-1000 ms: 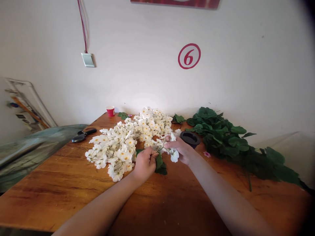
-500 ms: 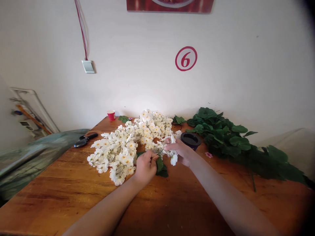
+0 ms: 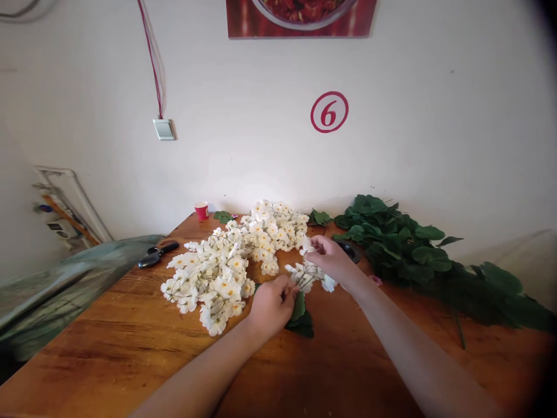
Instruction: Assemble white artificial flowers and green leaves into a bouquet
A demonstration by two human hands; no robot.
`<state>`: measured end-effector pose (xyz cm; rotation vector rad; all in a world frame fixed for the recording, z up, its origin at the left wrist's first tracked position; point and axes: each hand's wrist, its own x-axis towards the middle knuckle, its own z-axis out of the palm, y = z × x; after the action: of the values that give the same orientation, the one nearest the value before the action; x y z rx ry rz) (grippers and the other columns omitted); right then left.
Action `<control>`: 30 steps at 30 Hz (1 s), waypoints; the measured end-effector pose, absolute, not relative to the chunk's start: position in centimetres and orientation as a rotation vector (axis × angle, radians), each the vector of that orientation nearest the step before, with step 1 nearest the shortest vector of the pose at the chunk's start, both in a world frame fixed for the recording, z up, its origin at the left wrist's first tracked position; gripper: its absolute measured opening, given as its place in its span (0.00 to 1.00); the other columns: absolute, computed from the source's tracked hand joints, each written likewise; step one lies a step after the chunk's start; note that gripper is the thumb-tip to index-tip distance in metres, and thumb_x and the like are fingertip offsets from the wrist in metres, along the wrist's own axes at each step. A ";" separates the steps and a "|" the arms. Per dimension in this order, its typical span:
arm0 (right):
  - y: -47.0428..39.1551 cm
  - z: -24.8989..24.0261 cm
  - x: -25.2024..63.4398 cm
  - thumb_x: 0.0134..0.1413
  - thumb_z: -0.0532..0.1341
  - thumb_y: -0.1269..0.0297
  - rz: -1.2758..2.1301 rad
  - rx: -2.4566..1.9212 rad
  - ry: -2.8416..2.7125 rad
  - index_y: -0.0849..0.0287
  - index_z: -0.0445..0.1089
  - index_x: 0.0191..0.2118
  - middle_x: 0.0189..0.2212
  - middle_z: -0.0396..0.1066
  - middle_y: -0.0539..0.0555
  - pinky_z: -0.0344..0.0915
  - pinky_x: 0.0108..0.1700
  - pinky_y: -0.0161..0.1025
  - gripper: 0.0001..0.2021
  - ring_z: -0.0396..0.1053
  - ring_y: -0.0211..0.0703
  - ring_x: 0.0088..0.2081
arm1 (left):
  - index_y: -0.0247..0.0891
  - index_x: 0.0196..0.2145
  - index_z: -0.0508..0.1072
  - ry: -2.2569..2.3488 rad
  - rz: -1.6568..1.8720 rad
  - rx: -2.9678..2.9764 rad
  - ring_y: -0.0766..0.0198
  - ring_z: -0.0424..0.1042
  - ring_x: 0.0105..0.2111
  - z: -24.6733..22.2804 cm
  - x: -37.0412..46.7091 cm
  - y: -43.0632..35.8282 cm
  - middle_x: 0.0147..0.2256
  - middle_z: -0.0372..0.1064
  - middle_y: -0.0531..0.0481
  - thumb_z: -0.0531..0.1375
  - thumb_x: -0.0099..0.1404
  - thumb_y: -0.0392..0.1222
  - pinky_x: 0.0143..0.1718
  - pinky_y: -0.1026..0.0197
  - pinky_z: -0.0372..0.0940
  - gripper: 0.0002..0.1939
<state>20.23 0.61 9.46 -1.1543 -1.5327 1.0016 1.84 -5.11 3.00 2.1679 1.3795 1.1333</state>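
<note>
My left hand (image 3: pixel 274 305) is closed around the thin stems of a sprig of white flowers (image 3: pixel 304 276), near the middle of the table. Green leaves (image 3: pixel 301 322) hang below that grip. With fingers pinched, my right hand (image 3: pixel 329 256) holds a white blossom at the far end of the same sprig. Left of both hands lies a large heap of white flowers with yellow centres (image 3: pixel 217 267), which stretches back toward the wall. A dark round dish (image 3: pixel 349 251) is partly hidden behind my right hand.
A pile of green leaves (image 3: pixel 391 238) covers the table's right side. Black-handled pruning shears (image 3: pixel 157 254) lie by the left edge. A red paper cup (image 3: pixel 201 211) stands at the back. One pink flower (image 3: pixel 375 280) sits beside the leaves. The wooden table (image 3: pixel 130 325) meets the wall.
Both hands have shifted slightly to the right in view with the sprig. My right hand has risen to its upper blossom, and the sprig looks more spread out. The camera view has tilted up a little.
</note>
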 end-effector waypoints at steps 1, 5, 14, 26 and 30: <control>0.7 9.4 20.2 0.43 0.64 0.64 0.927 -1.159 -1.571 0.54 0.69 0.35 0.30 0.65 0.49 0.57 0.34 0.38 0.10 0.62 0.42 0.32 | 0.40 0.27 0.67 1.386 1.089 2.186 0.66 0.66 0.23 2.9 1.9 -5.1 0.22 0.68 0.54 0.55 0.66 0.42 0.26 0.65 0.55 0.09; 0.1 9.4 19.2 0.49 0.61 0.62 0.765 -1.160 -1.706 0.53 0.70 0.38 0.36 0.69 0.53 0.61 0.42 0.42 0.09 0.67 0.48 0.40 | 0.41 0.28 0.70 1.481 0.956 2.231 0.63 0.71 0.26 2.4 1.8 -4.7 0.26 0.73 0.52 0.56 0.64 0.40 0.27 0.64 0.55 0.07; 0.9 9.7 13.0 0.53 0.55 0.72 0.268 -1.096 -2.350 0.53 0.74 0.34 0.38 0.72 0.55 0.58 0.50 0.44 0.10 0.66 0.50 0.46 | 0.40 0.32 0.73 1.633 0.871 2.312 0.55 0.75 0.31 1.8 1.5 -4.1 0.31 0.76 0.44 0.55 0.65 0.42 0.28 0.60 0.54 0.09; 4.9 8.7 13.5 0.57 0.54 0.67 0.484 -1.231 -2.125 0.56 0.74 0.40 0.46 0.72 0.57 0.61 0.48 0.41 0.11 0.68 0.47 0.46 | 0.38 0.30 0.70 1.530 0.974 2.189 0.62 0.72 0.29 1.6 0.3 -2.5 0.28 0.73 0.49 0.56 0.65 0.41 0.31 0.63 0.57 0.07; 1.8 9.2 17.7 0.56 0.59 0.56 0.788 -0.989 -1.564 0.52 0.74 0.44 0.46 0.73 0.53 0.63 0.49 0.44 0.13 0.69 0.48 0.46 | 0.39 0.31 0.67 1.492 1.016 2.131 0.64 0.70 0.28 1.6 0.2 -2.0 0.28 0.70 0.51 0.55 0.66 0.42 0.30 0.64 0.57 0.06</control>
<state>17.65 1.77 9.18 -0.9894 -1.5639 0.7877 0.20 -2.04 1.62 2.1313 1.4922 1.0159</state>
